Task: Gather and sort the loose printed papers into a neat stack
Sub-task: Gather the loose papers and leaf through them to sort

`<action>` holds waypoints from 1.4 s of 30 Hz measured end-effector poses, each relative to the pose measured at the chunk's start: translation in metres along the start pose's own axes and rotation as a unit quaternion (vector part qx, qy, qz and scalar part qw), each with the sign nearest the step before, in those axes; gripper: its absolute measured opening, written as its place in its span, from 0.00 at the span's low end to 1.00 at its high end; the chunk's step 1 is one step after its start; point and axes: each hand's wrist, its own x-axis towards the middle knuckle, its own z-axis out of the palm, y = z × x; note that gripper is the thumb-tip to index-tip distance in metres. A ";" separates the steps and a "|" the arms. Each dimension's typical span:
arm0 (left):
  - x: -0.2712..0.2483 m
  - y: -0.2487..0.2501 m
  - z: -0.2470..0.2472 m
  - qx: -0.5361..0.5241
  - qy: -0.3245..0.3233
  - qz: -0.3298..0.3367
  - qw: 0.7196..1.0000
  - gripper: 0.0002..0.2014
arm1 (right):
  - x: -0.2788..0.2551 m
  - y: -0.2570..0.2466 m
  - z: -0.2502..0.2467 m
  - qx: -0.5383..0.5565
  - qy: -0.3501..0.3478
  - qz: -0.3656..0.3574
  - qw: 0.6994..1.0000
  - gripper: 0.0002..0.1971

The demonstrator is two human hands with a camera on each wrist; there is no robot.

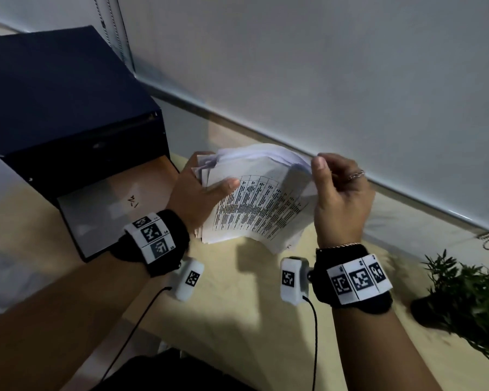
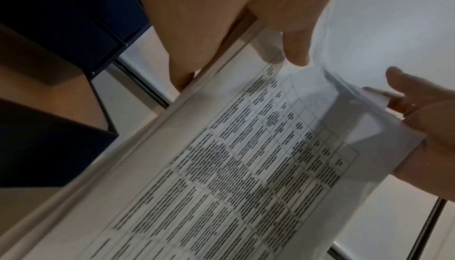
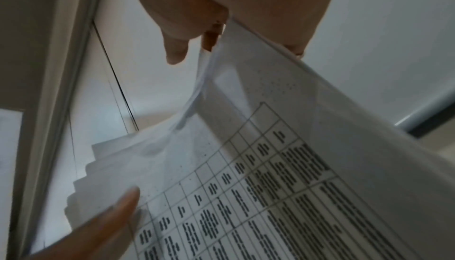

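Holding the printed papers gathered above the table, left hand grips one edge, right hand pinches the other; corners still fanned, squaring remains.

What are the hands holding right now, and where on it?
Left hand grips the white printed paper bundle at its left edge; right hand pinches its right edge.

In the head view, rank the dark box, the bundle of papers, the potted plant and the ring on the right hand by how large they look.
1. Dark box, clearly largest.
2. Bundle of papers and potted plant: they look alike, and the frame edge cuts the plant, so no ranking.
3. Ring on the right hand, smallest.
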 end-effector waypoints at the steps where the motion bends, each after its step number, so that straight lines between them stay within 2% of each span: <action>1: 0.000 0.005 0.001 -0.012 0.015 0.003 1.000 0.21 | 0.001 0.001 0.002 -0.022 0.004 -0.005 1.000 0.02; 3: -0.001 0.018 0.003 -0.027 0.039 0.039 0.998 0.17 | 0.002 0.005 0.004 -0.059 0.033 -0.005 0.998 0.03; 5: 0.000 0.033 0.004 0.003 0.056 0.101 0.993 0.11 | 0.003 0.008 0.006 -0.056 0.067 0.009 0.996 0.03; 7: 0.004 0.041 0.006 0.046 0.065 0.142 0.987 0.03 | 0.003 0.008 0.010 -0.050 0.073 0.015 0.996 0.04; 8: 0.007 0.042 0.006 0.061 0.073 0.149 0.984 0.02 | 0.003 0.009 0.011 -0.053 0.071 0.013 0.996 0.05; 12: 0.015 0.040 0.006 0.070 0.112 0.151 0.980 0.07 | 0.000 0.010 0.009 -0.045 0.076 0.013 0.996 0.08; 15: 0.018 0.037 0.010 0.035 0.141 0.121 0.982 0.07 | -0.006 0.010 0.005 -0.087 0.016 -0.020 0.996 0.09; 17: 0.019 0.039 0.012 0.032 0.151 0.109 0.982 0.11 | -0.008 0.012 0.004 -0.107 -0.017 -0.035 0.994 0.09; 19: 0.018 0.043 0.010 0.049 0.133 0.137 0.980 0.13 | -0.007 0.014 0.003 -0.126 -0.017 -0.065 0.990 0.09; 21: 0.016 0.046 0.006 0.090 0.075 0.193 0.974 0.13 | -0.005 0.013 0.002 -0.165 -0.025 -0.109 0.980 0.09; 24: 0.015 0.043 -0.004 0.215 -0.013 0.287 0.933 0.13 | -0.008 0.012 -0.002 -0.232 -0.069 -0.148 0.959 0.11; 26: 0.017 0.038 -0.009 0.265 -0.023 0.332 0.905 0.15 | -0.008 0.013 -0.005 -0.243 -0.084 -0.158 0.953 0.14; 28: 0.017 0.036 -0.011 0.270 -0.013 0.347 0.898 0.17 | -0.008 0.015 -0.009 -0.251 -0.083 -0.168 0.950 0.16; 30: 0.018 0.037 -0.012 0.258 -0.005 0.323 0.911 0.18 | -0.007 0.017 -0.011 -0.250 -0.078 -0.171 0.950 0.17; 32: 0.019 0.043 -0.011 0.243 0.005 0.285 0.927 0.15 | -0.004 0.019 -0.012 -0.223 -0.070 -0.153 0.960 0.13; 34: 0.018 0.051 -0.009 0.222 0.022 0.276 0.935 0.12 | -0.003 0.015 -0.014 -0.185 -0.061 -0.136 0.971 0.09; 36: 0.016 0.060 -0.007 0.185 0.038 0.270 0.944 0.13 | -0.003 0.006 -0.016 -0.159 -0.050 -0.128 0.978 0.10; 38: 0.010 0.060 -0.005 0.116 0.038 0.198 0.973 0.26 | -0.006 0.001 -0.020 -0.147 -0.037 -0.089 0.985 0.17; 40: 0.005 0.043 -0.006 0.044 0.027 0.098 0.994 0.40 | -0.012 0.011 -0.024 -0.070 -0.029 -0.003 0.997 0.30; 42: -0.004 0.021 -0.007 0.022 0.021 0.029 0.999 0.40 | -0.017 0.031 -0.028 0.001 -0.016 0.082 0.996 0.38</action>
